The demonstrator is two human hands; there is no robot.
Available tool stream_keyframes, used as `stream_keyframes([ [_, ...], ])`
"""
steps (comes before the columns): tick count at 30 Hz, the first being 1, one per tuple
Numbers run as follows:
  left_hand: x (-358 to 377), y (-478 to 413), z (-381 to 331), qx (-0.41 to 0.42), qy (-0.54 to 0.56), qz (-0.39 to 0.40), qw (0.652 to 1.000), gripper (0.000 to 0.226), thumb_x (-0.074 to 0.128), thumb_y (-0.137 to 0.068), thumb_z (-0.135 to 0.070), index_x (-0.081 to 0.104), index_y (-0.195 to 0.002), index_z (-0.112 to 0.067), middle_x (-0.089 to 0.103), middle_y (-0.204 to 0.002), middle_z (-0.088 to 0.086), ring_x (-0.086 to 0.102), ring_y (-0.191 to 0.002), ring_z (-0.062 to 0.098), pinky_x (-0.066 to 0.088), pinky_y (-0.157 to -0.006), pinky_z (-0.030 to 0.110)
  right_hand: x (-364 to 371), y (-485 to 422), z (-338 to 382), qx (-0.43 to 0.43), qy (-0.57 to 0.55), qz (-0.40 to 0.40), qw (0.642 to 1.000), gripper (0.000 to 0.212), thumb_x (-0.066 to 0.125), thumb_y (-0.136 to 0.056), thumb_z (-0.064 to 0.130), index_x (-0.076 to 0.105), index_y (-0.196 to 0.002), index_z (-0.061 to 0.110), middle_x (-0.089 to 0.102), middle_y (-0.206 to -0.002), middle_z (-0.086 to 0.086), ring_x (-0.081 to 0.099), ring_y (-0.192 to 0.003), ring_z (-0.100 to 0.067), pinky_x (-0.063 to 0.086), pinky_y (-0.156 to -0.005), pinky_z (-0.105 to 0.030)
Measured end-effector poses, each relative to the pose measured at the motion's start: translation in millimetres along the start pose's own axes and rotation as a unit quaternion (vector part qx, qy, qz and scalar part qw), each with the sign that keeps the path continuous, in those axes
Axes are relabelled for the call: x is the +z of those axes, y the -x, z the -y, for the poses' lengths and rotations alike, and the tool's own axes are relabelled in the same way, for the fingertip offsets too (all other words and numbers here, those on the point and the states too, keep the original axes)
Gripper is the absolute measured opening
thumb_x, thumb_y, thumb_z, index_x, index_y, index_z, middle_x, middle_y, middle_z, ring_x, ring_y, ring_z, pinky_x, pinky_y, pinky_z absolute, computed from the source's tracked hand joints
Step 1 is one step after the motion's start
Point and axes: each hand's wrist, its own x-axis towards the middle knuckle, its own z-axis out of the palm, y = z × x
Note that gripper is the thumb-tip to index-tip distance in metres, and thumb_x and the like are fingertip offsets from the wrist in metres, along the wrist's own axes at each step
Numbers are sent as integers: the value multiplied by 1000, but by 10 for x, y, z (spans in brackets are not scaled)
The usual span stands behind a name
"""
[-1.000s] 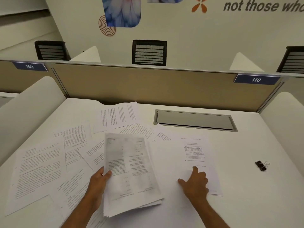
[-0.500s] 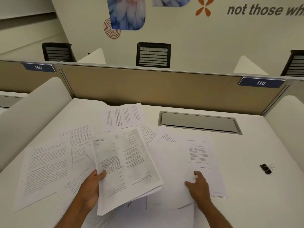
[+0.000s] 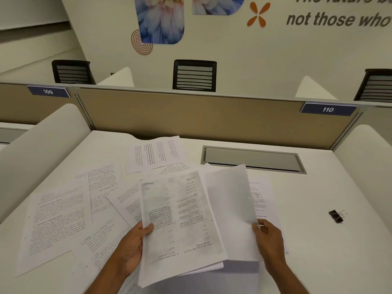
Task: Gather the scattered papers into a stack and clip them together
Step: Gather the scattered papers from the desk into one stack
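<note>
Gripping stack point(image 3: 180, 219), left hand point(image 3: 131, 247); right hand point(image 3: 269, 240) pinching seemingly blank sheet point(image 3: 229, 209).

The left hand point(image 3: 131, 247) and right hand point(image 3: 269, 240) are bare, and both forearms are bare as far as they show.

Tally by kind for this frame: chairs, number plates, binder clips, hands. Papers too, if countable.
Black chairs: 3
Number plates: 2
Binder clip: 1
Hands: 2 (left hand grips the stack, right hand pinches a lifted sheet)
Loose papers on the desk: overlapping, count cannot be told
Total: 8, papers aside
</note>
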Motion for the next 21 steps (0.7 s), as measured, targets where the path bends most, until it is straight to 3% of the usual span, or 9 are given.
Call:
stream_keyframes([
  [3,90,-24,49,-2,-5,4,1000,37,59,-96,-3,63,-132,-7,72,-126,16,67,-113,37,61,-88,47,-19,21,45,-15,20,-23,999,16,57,-100,16,69,-92,8,73,-90,-8,69,-85,-29,55,-73,-36],
  [6,155,-40,119,-9,-20,12,1000,39,60,-96,-4,62,-135,-8,71,-128,17,65,-119,40,51,-104,56,-37,11,30,-22,34,-40,998,16,55,-101,15,68,-94,11,72,-92,-8,69,-86,-30,57,-77,-40],
  [9,221,-51,212,-11,-23,11,1000,39,59,-97,-3,61,-136,-6,69,-130,19,63,-122,41,44,-109,59,-48,44,20,-6,-9,5,1000,19,54,-101,13,72,-106,16,75,-101,-5,71,-90,-26,59,-83,-42],
  [13,285,-44,319,-10,-39,-2,999,36,59,-97,-3,63,-132,-7,71,-128,18,65,-119,39,47,-108,56,-72,104,29,91,-111,86,986,19,59,-99,11,73,-112,16,75,-107,-7,72,-97,-34,61,-88,-50],
  [15,309,-12,367,-12,-48,-9,999,32,60,-96,-5,66,-127,-7,76,-118,14,68,-111,36,54,-98,49,-84,134,-6,123,-134,124,975,18,63,-98,11,73,-113,14,76,-109,-10,72,-99,-37,61,-89,-51],
  [18,324,25,468,-28,-60,-27,997,30,60,-97,-7,66,-126,-4,80,-106,13,71,-101,33,63,-75,38,-85,224,-70,138,-125,157,970,16,63,-97,9,74,-109,11,79,-103,-12,73,-91,-35,62,-76,-41],
  [21,332,23,575,-49,-64,-47,996,35,60,-98,-9,63,-131,0,74,-118,20,69,-102,35,62,-70,38,-57,301,-143,143,-118,184,965,18,62,-97,7,73,-111,9,81,-99,-12,75,-86,-34,61,-66,-36],
])
